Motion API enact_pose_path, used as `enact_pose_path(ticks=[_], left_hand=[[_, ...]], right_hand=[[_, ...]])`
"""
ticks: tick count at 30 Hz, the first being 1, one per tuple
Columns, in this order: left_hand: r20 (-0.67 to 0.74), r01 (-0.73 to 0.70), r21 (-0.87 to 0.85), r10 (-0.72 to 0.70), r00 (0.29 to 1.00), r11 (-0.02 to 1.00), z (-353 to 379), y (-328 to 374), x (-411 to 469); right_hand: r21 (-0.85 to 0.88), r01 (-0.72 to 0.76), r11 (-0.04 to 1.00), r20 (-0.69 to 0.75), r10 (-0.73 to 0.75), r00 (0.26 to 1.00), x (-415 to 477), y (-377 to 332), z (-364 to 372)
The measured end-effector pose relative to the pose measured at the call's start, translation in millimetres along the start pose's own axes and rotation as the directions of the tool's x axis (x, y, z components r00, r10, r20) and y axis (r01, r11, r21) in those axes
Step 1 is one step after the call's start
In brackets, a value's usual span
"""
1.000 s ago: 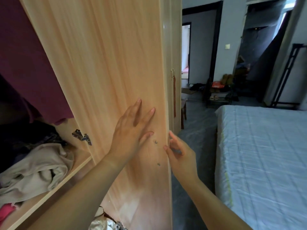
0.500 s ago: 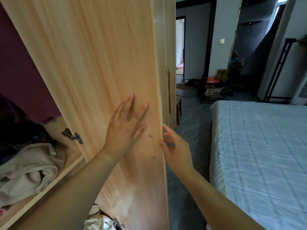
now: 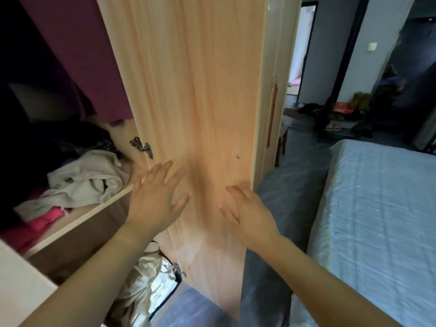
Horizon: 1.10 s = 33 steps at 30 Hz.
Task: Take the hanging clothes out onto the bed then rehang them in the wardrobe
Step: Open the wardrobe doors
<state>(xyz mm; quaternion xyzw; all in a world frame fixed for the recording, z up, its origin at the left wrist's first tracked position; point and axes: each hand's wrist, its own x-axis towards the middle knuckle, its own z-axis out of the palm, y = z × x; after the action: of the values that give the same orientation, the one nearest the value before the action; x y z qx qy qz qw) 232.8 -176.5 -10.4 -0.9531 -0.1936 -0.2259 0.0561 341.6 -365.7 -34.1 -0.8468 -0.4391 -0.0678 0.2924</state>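
Head view: wardrobe is open, its light wood-grain door [image 3: 200,102] swung out and filling the frame centre from 12 down to 6 o'clock. Left hand [image 3: 158,199] lies flat on the door's inner face at 9 o'clock of centre, fingers straight and spread wide, holding nothing. Its fingertips point to 1 o'clock, just below the upper silver metal hinge [image 3: 141,146]. Right hand [image 3: 247,213] is also flat on the door, at 3 o'clock of the left hand near the door's free edge, fingers straight and loosely together, gripping nothing. Small silver screw head [image 3: 238,156] sits at 12 o'clock of the right hand. Hanging dark maroon garment [image 3: 77,55] is inside the wardrobe at 10 o'clock, hem ending above the pale wooden shelf [image 3: 99,207]. On that shelf at 9 o'clock: crumpled cream garment [image 3: 87,180], pink cloth [image 3: 40,223] at its 7 o'clock, dark clothes heap [image 3: 70,140] behind it. Shiny white fabric bundle [image 3: 146,279] sits in the lower compartment at 7 o'clock. Bed with creased pale blue-white sheet [image 3: 377,220] spans 3 to 5 o'clock, apart from the door. Red bar handle [image 3: 271,119] on the neighbouring door at 1 o'clock. Shoe rack [image 3: 339,128] at 2 o'clock, too blurry for detail.
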Motion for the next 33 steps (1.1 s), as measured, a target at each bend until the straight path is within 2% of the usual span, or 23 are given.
enact_pose_path(ticks=[6, 9, 17, 20, 27, 29, 33], left_hand=[[0.013, 0.22, 0.033, -0.22, 0.975, 0.975, -14, -64, -60], [-0.008, 0.312, 0.101, -0.313, 0.95, 0.945, -23, -101, -77], [-0.165, 0.497, 0.216, -0.47, 0.867, 0.841, -51, -204, -110], [-0.244, 0.57, 0.267, -0.517, 0.82, 0.777, -65, -230, -124], [-0.428, 0.645, 0.328, -0.5, 0.753, 0.69, -89, -260, -145], [-0.452, 0.683, 0.338, -0.524, 0.721, 0.648, -89, -261, -149], [-0.466, 0.758, 0.303, -0.604, 0.646, 0.577, -81, -255, -151]], right_hand=[[0.015, 0.174, 0.985, 0.135, -0.174, 0.975, 24, -53, 41], [0.058, 0.261, 0.963, 0.141, -0.267, 0.953, 45, -89, 65], [0.203, 0.493, 0.846, 0.156, -0.525, 0.837, 119, -200, 138], [0.276, 0.563, 0.779, 0.116, -0.608, 0.785, 139, -237, 157], [0.44, 0.646, 0.624, 0.08, -0.744, 0.664, 183, -311, 176], [0.497, 0.673, 0.547, 0.022, -0.784, 0.62, 197, -327, 174], [0.592, 0.74, 0.319, -0.207, -0.827, 0.522, 226, -360, 166]])
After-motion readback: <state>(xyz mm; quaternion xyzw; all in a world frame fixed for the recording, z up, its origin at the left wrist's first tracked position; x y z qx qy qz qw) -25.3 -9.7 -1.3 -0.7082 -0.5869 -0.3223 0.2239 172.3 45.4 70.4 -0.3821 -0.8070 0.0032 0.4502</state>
